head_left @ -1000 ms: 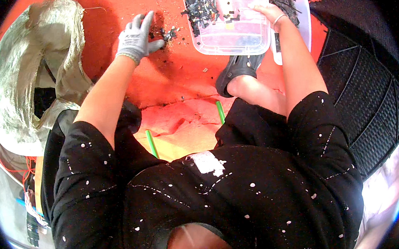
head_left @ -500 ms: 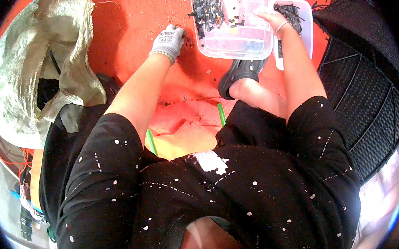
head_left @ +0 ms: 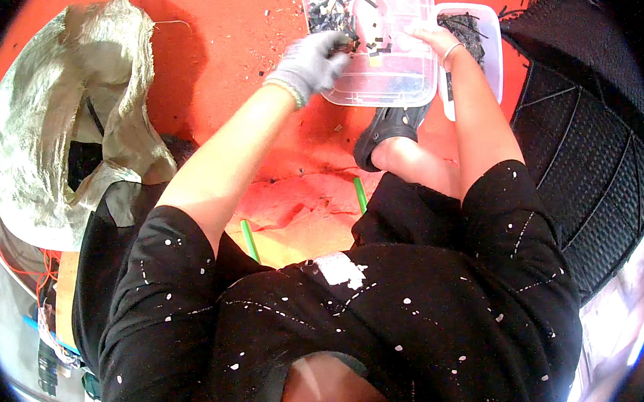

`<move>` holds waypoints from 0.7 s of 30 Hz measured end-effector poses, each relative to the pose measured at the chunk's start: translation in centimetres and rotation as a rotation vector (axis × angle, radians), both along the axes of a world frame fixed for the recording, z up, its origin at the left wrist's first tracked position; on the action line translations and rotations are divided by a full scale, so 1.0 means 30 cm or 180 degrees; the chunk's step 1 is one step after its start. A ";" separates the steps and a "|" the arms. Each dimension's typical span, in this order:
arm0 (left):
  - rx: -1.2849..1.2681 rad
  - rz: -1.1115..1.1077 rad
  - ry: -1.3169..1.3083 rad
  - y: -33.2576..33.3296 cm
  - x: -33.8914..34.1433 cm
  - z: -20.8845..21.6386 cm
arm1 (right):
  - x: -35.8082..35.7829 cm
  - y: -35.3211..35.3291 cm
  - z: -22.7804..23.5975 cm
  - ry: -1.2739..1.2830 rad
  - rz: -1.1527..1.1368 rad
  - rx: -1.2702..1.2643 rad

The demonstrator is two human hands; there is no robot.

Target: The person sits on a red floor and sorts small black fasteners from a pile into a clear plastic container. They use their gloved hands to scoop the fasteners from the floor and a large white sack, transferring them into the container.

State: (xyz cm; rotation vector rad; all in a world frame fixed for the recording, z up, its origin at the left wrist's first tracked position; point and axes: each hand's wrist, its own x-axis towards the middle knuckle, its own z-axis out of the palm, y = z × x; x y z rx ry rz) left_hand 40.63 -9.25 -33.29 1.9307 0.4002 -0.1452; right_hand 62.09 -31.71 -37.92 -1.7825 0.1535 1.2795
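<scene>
My right hand (head_left: 439, 40), bare with a band at the wrist, grips the right edge of a clear plastic lid (head_left: 392, 86). Small black strips (head_left: 330, 15) are heaped on the lid's left part, and a few lie scattered near its middle. My left hand (head_left: 311, 64), in a grey knit glove, reaches over the lid's left edge, beside the heap. Its thumb and fingers are apart; dark bits show between them, whether in the hand or on the lid I cannot tell.
A clear tub (head_left: 492, 59) of black scraps stands right of the lid. Crumbs dot the red floor covering (head_left: 228, 65). A pale woven sack (head_left: 30, 148) slumps at the left, black woven material (head_left: 591, 157) lies right, and my foot in a black clog (head_left: 392, 131) is below the lid.
My left hand has risen from the red floor covering and moved right over the lid, its fist loosening. The lid has shifted slightly left; my right hand still holds it.
</scene>
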 end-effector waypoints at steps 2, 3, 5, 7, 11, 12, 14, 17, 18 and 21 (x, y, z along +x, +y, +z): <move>0.0223 -0.0056 -0.0227 -0.039 0.009 0.020 | 0.003 -0.014 -0.014 0.0133 -0.0122 0.0058; 0.0292 0.0170 0.0066 -0.020 0.000 0.030 | 0.003 -0.018 -0.023 0.0200 -0.0182 0.0090; 0.0370 0.0551 0.0639 0.049 -0.029 0.048 | 0.014 -0.044 -0.033 0.0151 -0.0013 0.0066; 0.1067 0.0498 0.1294 0.148 -0.112 0.025 | 0.026 -0.057 -0.061 0.0139 0.0088 0.0089; 0.1743 0.0492 0.1749 0.186 -0.276 -0.045 | 0.027 -0.057 -0.077 0.0059 0.0062 0.0103; 0.1898 0.0454 0.1642 0.159 -0.288 -0.056 | 0.029 -0.058 -0.085 0.0124 -0.0019 0.0131; 0.1925 0.0181 0.1848 0.116 -0.266 -0.021 | 0.022 -0.045 -0.081 0.0225 -0.0098 0.0168; 0.2029 0.0203 0.1792 0.086 -0.275 -0.062 | 0.026 -0.048 -0.078 0.0186 -0.0096 0.0108; 0.2021 0.0156 0.1691 0.081 -0.280 -0.069 | 0.035 -0.062 -0.093 0.0099 -0.0068 0.0056; 0.1983 0.0139 0.1453 0.062 -0.326 -0.085 | 0.016 -0.040 -0.063 0.0150 -0.0132 0.0131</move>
